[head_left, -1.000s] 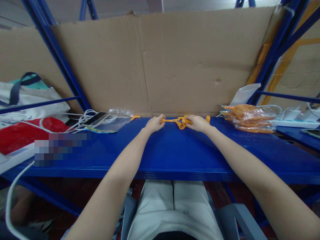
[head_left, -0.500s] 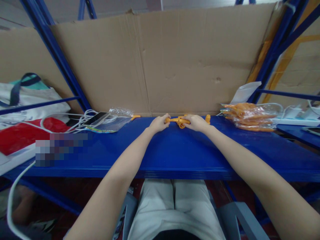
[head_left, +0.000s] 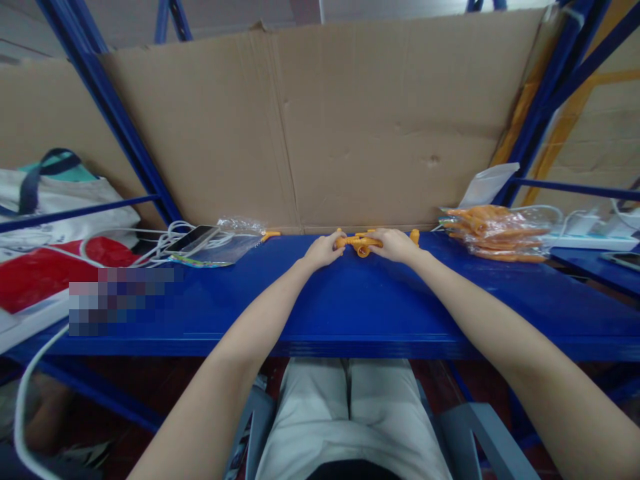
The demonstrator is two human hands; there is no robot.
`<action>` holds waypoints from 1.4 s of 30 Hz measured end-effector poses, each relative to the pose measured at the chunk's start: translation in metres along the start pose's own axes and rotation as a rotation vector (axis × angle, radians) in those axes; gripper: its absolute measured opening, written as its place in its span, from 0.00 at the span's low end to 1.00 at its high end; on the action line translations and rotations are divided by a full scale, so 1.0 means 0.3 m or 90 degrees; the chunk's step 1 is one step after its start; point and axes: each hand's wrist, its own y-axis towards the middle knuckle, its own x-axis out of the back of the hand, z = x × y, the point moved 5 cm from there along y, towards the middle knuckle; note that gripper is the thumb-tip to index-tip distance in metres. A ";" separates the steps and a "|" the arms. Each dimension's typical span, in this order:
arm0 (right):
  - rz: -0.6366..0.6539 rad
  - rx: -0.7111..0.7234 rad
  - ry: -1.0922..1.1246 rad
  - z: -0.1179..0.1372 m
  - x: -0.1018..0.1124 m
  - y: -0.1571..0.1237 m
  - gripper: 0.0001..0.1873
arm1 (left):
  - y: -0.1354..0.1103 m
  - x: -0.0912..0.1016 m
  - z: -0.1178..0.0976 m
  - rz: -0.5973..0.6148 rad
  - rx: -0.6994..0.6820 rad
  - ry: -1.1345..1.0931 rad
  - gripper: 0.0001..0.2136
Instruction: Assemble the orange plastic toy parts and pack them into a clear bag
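Near the back of the blue table (head_left: 345, 307), both hands are closed on an orange plastic part (head_left: 361, 248) with a round, ring-like end facing me. My left hand (head_left: 324, 249) grips its left end between thumb and fingers. My right hand (head_left: 397, 245) holds the right side, its fingers partly covering the part. Just beyond the right hand, another orange piece (head_left: 415, 237) stands up, partly hidden. A small orange piece (head_left: 271, 235) lies to the left against the cardboard. The exact kind of the orange part cannot be made out.
A clear bag of orange parts (head_left: 493, 230) lies at the back right. At left are a phone (head_left: 200, 239), white cables (head_left: 175, 240), a clear plastic bag (head_left: 227, 250), a red bag (head_left: 100, 257) and a cloth bag (head_left: 65, 200). A cardboard wall (head_left: 375, 127) stands behind.
My left hand has shifted slightly to the right along the orange part, closer to my right hand. The right hand has hardly moved.
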 end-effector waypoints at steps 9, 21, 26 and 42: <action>-0.013 -0.015 0.061 0.000 0.012 0.001 0.21 | 0.010 -0.010 0.011 -0.029 0.010 -0.053 0.21; 0.031 -0.109 0.395 -0.122 -0.067 0.017 0.36 | 0.011 -0.026 0.011 -0.013 0.026 -0.060 0.16; 0.029 -0.164 0.493 -0.145 -0.070 0.012 0.28 | 0.007 -0.023 0.006 -0.020 0.028 -0.067 0.15; 0.080 -0.354 0.578 -0.097 -0.049 -0.005 0.19 | 0.007 -0.020 0.018 -0.059 0.022 -0.055 0.14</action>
